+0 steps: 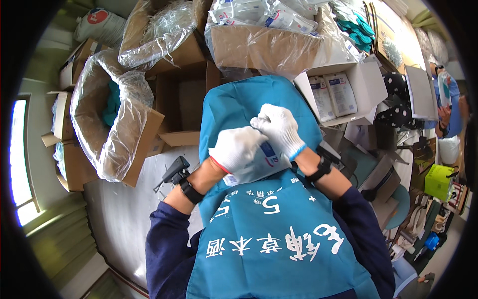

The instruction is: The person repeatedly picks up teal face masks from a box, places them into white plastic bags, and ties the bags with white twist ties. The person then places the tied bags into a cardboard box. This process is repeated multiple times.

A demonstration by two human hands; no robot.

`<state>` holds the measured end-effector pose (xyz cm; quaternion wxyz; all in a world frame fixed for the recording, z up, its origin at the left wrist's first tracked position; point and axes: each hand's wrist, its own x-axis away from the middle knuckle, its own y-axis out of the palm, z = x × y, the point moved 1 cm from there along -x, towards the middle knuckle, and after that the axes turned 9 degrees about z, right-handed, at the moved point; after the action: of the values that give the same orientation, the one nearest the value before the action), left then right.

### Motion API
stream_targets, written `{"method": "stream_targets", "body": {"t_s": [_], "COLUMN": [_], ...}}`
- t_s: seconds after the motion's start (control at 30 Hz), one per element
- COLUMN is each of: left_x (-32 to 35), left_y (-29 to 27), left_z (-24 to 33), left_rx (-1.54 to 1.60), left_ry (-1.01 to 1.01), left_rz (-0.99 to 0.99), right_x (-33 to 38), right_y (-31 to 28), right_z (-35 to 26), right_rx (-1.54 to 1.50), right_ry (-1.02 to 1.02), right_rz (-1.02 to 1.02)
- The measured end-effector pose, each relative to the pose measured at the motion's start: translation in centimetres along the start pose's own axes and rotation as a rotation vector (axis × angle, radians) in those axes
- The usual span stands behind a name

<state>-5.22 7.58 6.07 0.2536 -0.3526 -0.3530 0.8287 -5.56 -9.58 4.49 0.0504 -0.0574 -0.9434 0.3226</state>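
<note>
My left hand (238, 148), in a white knit glove with a red cuff edge, is closed at the upper edge of a pale plastic packet (259, 168). The packet, with a blue printed patch, lies on my lap over the teal apron (269, 234). My right hand (281, 130), gloved in white with a blue cuff edge, is also closed, its fingers meeting those of the left just above the packet. Gloves hide the packet's top edge and the exact grip of the fingers.
Ahead stands an open carton (266, 47) heaped with similar packets. A white box (356, 94) at right holds upright packets. On the left are a plastic-lined carton (139, 149) with teal cloth inside and an open brown carton (184, 97). Another person (450, 109) is at far right.
</note>
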Motion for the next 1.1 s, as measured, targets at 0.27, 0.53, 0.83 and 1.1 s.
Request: {"method": "stream_targets", "body": {"t_s": [0.27,0.53,0.83,1.1], "left_x": [-3.2,-1.3,-1.1,-4.6], "left_y": [-7.7,-5.4,-4.9,-9.4], "left_z": [5.9,0.6,0.5,2.5], "left_rx": [-0.047,-0.101,0.461,0.023], "left_ry": [0.222,-0.246,-0.316,-0.123], "left_rz": [0.457,0.805,0.618,0.204], "right_x": [-2.8,3.6,4.6,3.3], "right_y": [2.3,-1.9,-0.2,-3.4], "right_z": [8.4,2.5,4.8,1.9], "right_rx": [-0.218,-1.43,-0.425,0.047], "right_ry": [0.045,0.323,-0.125,-0.545], "right_rz": [-0.06,-0.612,-0.095,0.059]}}
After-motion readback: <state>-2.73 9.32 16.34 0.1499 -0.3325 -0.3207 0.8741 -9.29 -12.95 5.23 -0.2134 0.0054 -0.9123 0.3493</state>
